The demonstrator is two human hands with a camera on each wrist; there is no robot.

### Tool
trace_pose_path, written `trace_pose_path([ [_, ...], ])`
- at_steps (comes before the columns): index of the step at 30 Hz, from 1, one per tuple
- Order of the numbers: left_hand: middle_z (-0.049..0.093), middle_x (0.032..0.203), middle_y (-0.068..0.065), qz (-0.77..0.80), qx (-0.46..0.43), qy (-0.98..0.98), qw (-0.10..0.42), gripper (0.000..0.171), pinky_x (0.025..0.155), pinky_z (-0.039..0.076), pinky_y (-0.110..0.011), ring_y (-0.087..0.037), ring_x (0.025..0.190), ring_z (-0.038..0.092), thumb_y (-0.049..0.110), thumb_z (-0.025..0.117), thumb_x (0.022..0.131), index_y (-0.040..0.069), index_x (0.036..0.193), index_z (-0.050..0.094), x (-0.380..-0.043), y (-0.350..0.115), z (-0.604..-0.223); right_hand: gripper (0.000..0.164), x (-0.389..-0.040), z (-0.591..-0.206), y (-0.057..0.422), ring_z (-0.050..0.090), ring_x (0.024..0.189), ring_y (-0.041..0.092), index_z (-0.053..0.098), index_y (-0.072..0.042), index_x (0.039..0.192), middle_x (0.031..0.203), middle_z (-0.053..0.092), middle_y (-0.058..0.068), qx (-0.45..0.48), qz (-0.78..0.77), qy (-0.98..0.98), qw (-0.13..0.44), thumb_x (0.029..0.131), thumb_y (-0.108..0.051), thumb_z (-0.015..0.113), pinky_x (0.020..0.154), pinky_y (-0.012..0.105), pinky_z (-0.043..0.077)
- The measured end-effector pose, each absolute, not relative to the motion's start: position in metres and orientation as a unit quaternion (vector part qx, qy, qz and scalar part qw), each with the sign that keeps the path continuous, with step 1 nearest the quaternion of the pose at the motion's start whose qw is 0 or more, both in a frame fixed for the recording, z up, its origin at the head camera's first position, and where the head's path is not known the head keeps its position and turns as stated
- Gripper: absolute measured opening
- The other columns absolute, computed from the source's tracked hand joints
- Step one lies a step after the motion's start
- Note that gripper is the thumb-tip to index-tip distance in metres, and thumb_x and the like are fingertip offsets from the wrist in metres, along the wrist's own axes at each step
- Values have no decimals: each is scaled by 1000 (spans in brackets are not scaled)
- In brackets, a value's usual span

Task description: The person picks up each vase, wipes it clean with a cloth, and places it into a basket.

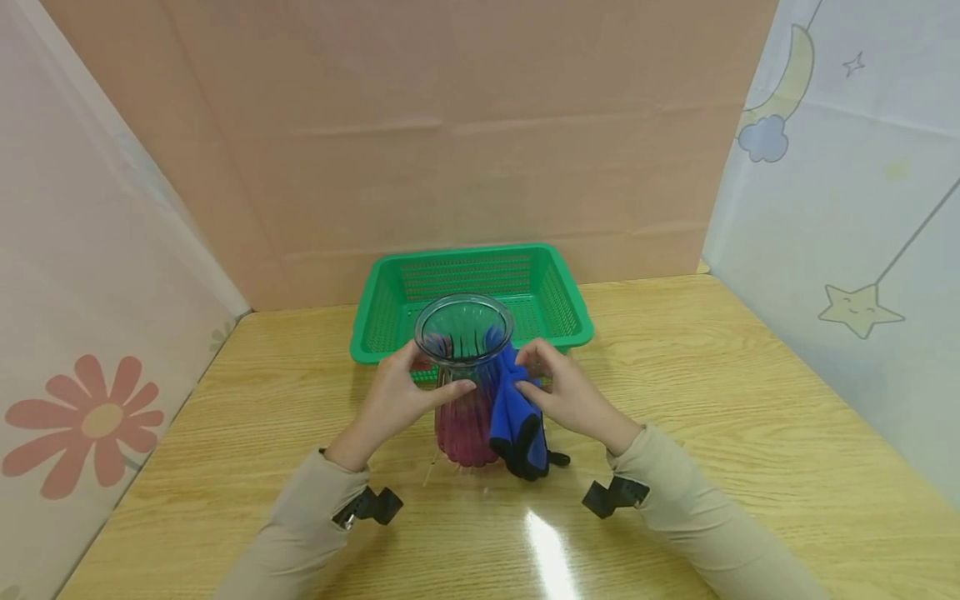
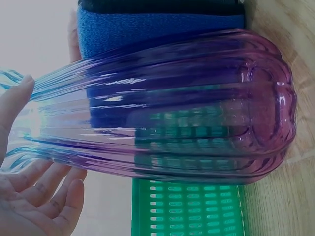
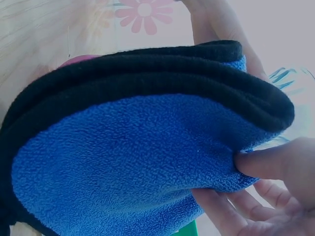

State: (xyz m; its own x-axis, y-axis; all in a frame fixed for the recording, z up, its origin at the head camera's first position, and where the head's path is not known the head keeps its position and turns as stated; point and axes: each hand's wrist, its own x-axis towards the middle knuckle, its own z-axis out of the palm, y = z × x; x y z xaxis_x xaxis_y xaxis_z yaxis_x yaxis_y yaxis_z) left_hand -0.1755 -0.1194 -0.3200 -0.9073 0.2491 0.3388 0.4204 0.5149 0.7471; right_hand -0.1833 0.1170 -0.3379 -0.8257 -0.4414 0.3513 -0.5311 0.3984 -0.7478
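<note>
A ribbed glass vase (image 1: 468, 417), clear blue at the rim and pink toward its base, stands upright in front of me. Around its neck my left hand (image 1: 393, 400) curls, thumb on the near side and fingers behind. On the vase's right side, my right hand (image 1: 566, 392) pinches a folded blue cloth (image 1: 513, 417) with black edging between thumb and fingers. The cloth (image 3: 123, 157) hangs down in folds beside the glass. In the left wrist view, the vase's pink base (image 2: 270, 108) is near the wooden surface, with the blue cloth (image 2: 162, 29) beyond the glass.
Behind the vase, a green perforated basket (image 1: 577, 321) sits on the wooden table (image 1: 675, 375). A tan backdrop (image 1: 450, 150) rises at the back, with patterned white panels on the left and right. Black straps with small devices are on both wrists.
</note>
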Motion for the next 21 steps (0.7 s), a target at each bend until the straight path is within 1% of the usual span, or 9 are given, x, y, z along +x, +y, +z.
trace_pose_path([
  [7, 68, 109, -8, -448, -202, -866, 91, 56, 89, 54, -41, -23, 100, 64, 28, 81, 72, 12, 120, 56, -177, -122, -319, 22, -186, -341, 118, 65, 88, 30, 47, -2, 102, 100, 58, 18, 298, 457, -837, 48, 85, 7, 59, 66, 27, 57],
  [12, 69, 108, -9, -461, -213, -858, 74, 52, 90, 54, -40, -25, 102, 65, 25, 80, 74, 11, 119, 57, -179, -125, -319, 23, -188, -346, 120, 65, 87, 30, 48, -2, 100, 101, 60, 19, 305, 444, -841, 48, 84, 7, 61, 65, 27, 56],
  [17, 66, 115, -10, -462, -232, -855, 52, 51, 93, 53, -40, -27, 107, 64, 24, 76, 78, 9, 122, 56, -181, -130, -319, 23, -189, -350, 121, 65, 90, 29, 48, -3, 101, 104, 59, 18, 303, 440, -845, 31, 85, 6, 61, 67, 26, 53],
  [21, 62, 123, -13, -462, -243, -852, 41, 53, 95, 52, -40, -28, 111, 62, 24, 75, 80, 8, 126, 55, -183, -131, -318, 23, -189, -350, 122, 64, 93, 30, 48, -3, 102, 105, 58, 17, 302, 441, -845, 22, 85, 6, 60, 74, 31, 55],
])
